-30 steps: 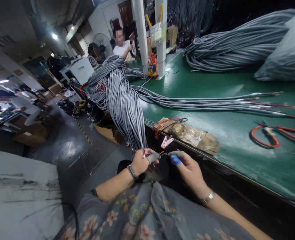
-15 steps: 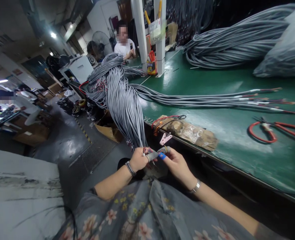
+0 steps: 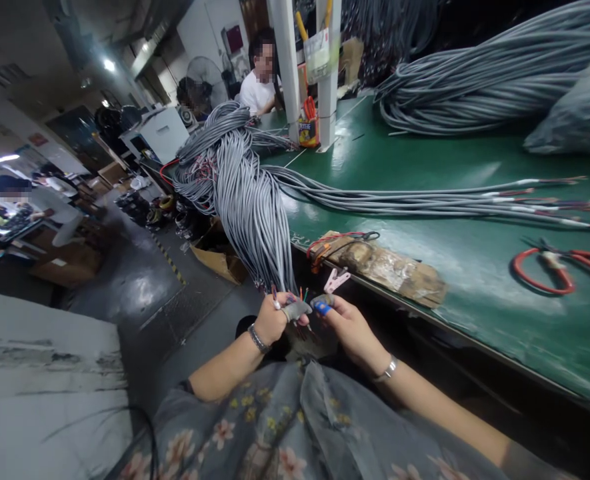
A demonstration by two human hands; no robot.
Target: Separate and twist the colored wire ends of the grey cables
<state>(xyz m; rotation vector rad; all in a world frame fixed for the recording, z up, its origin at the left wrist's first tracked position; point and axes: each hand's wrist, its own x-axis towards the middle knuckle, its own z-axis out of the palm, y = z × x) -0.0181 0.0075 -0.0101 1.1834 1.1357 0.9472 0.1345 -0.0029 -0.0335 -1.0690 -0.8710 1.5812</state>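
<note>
Two thin wires [image 3: 305,294], one orange-red and one green, stand up from my left hand [image 3: 273,321], which pinches them by the near end of the grey cable bundle [image 3: 252,213], while my right hand [image 3: 351,327] (blue wrap [image 3: 321,308] showing) sits just to the right, its grip I cannot tell.

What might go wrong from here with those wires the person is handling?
The thin coloured wires poking up at the left hand might bend or slip. The grey cable bundle hangs over the green table's edge, so its weight could drag it down. The pink clip, seen just above the right hand, might snag a wire.
</note>
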